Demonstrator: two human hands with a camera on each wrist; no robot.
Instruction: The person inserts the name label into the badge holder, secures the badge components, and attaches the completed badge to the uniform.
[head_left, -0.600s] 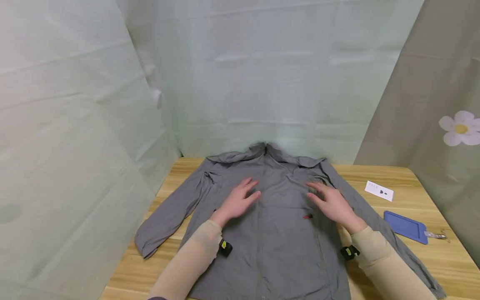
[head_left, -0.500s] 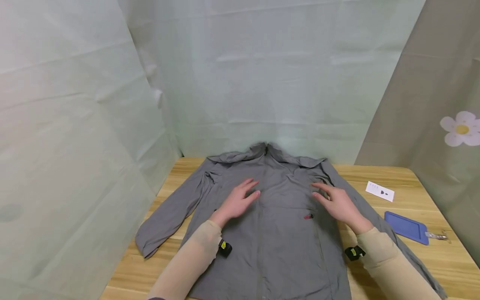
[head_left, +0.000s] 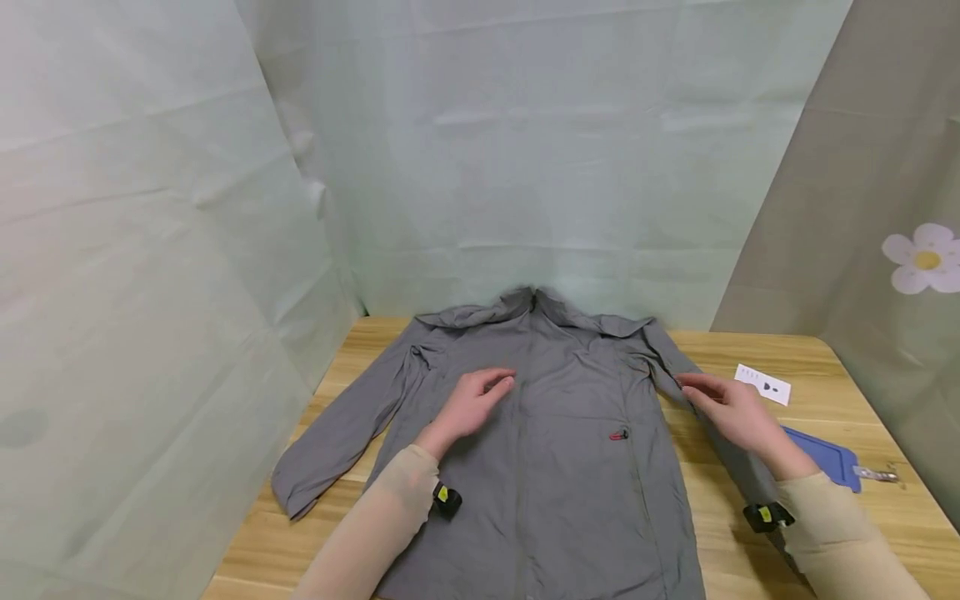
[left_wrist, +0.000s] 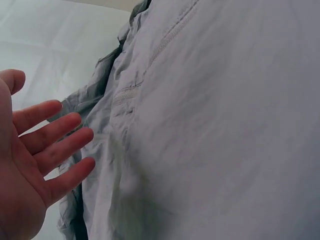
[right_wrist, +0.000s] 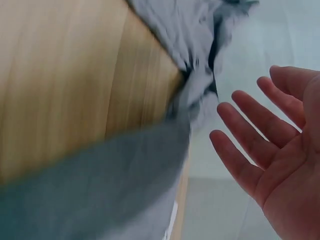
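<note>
A grey zip-up jacket [head_left: 570, 500] lies spread front side up, its collar toward the back wall. Over the left half of its chest hovers my left hand [head_left: 468, 407], fingers relaxed and holding nothing; the left wrist view shows the same hand [left_wrist: 35, 160] with its fingers apart. My right hand [head_left: 735, 412] is over the right sleeve [head_left: 671, 358], which partly disappears beneath the hand and forearm. In the right wrist view the fingers [right_wrist: 250, 125] are spread and grip nothing. A small red zip pull [head_left: 618, 435] shows on the jacket's right front.
To the right on the wooden table [head_left: 825, 367] lie a white card [head_left: 762, 384] with dark marks and a blue badge holder [head_left: 825, 457] with a clip, partly covered by the right forearm. Pale cloth walls [head_left: 540, 167] stand close behind and on the left.
My right hand has moved right, from over the jacket's chest to over the right sleeve. The left hand has stayed nearly in place, its thumb and fingers drawn closer together.
</note>
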